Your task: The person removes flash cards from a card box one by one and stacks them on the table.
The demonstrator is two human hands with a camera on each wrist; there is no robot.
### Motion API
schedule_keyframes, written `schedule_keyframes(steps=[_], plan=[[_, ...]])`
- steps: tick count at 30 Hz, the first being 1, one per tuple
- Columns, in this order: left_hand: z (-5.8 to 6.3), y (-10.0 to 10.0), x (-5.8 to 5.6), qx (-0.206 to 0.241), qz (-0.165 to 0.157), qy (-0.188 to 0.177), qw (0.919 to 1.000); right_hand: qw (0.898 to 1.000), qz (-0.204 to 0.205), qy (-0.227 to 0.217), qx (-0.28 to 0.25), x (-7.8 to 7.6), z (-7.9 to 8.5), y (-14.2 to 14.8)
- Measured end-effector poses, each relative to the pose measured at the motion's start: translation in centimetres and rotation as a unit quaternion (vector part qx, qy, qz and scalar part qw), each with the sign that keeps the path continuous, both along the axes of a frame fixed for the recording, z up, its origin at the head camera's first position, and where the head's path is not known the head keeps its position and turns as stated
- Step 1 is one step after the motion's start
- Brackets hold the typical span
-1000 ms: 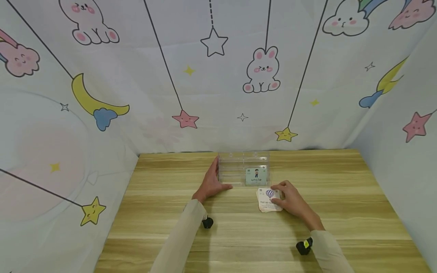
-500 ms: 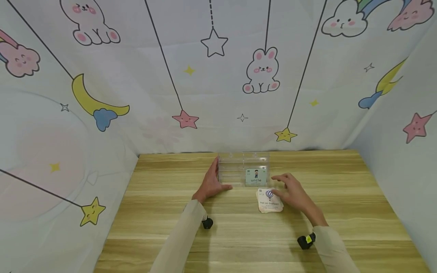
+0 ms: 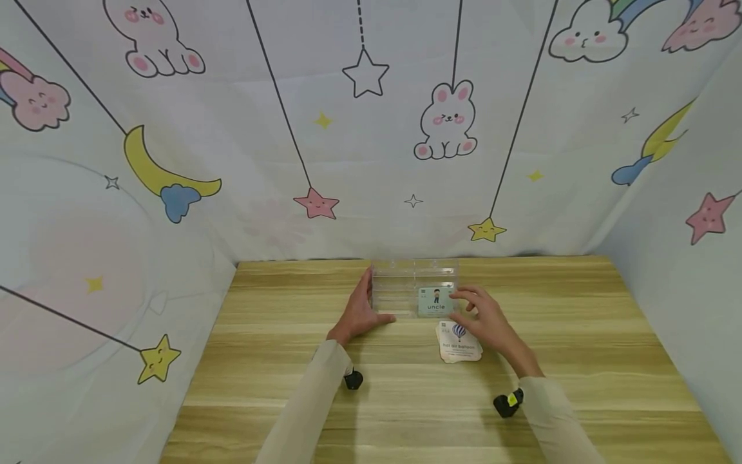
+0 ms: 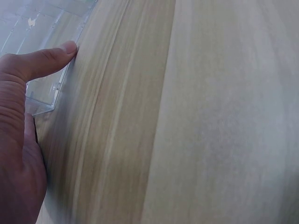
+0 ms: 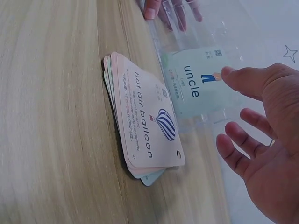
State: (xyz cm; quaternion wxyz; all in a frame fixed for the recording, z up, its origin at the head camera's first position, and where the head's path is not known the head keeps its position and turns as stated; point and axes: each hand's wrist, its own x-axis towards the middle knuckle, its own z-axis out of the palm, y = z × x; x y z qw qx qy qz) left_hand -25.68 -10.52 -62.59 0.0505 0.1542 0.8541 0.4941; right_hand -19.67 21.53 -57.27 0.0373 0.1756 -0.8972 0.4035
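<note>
A clear plastic box [image 3: 394, 283] with compartments stands near the back of the table. My left hand [image 3: 356, 316] holds its left end, the thumb [image 4: 51, 60] at the front edge and the fingers along the side. In the box's right part is a green card marked "uncle" [image 5: 187, 81]. My right hand [image 3: 487, 322] is at the box's right end with loosely bent fingers and nothing in them; its thumb overlaps that card in the right wrist view. Just in front lies a stack of cards [image 5: 140, 112], a pink "hot air balloon" card on top.
The wooden table [image 3: 417, 406] runs up to a white cloth backdrop [image 3: 371, 154] printed with stars, rabbits and clouds. More cloth closes in both sides. A dark camera [image 3: 507, 404] sits at the right wrist, another dark camera [image 3: 353, 379] at the left.
My right hand has let go of the card stack and moved up and slightly left to the box's right end. The left hand, box and stack stay in place.
</note>
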Motion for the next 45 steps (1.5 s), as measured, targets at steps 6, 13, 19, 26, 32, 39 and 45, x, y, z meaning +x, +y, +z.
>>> schedule_keyframes(steps=[6, 13, 19, 26, 32, 39, 45], plan=[[-0.2, 0.0, -0.1, -0.001, 0.003, 0.002, 1.0000, 1.000, 0.007, 0.000, -0.018, -0.4, -0.1, -0.5], [-0.3, 0.1, -0.2, 0.002, 0.005, 0.003, 1.0000, 1.000, 0.016, -0.001, -0.027, -0.7, -0.7, -0.9], [-0.2, 0.1, -0.1, 0.009, 0.003, 0.000, 1.0000, 0.999, 0.023, 0.000, -0.026, -0.8, -0.7, -1.3], [0.0, 0.2, 0.0, 0.007, 0.007, -0.002, 0.9999, 1.000, 0.015, -0.014, -0.019, -1.0, 0.0, -1.4], [0.1, 0.2, 0.0, 0.001, 0.009, -0.006, 0.9999, 1.000, 0.010, 0.003, -0.024, -1.2, 0.4, -1.3], [0.0, 0.2, -0.1, 0.000, 0.007, -0.003, 1.0000, 0.999, -0.004, 0.033, -0.032, -1.1, 0.9, -0.9], [-0.1, 0.2, -0.1, 0.000, 0.008, 0.002, 1.0000, 0.999, -0.016, 0.011, -0.046, -0.6, 1.3, -0.3]])
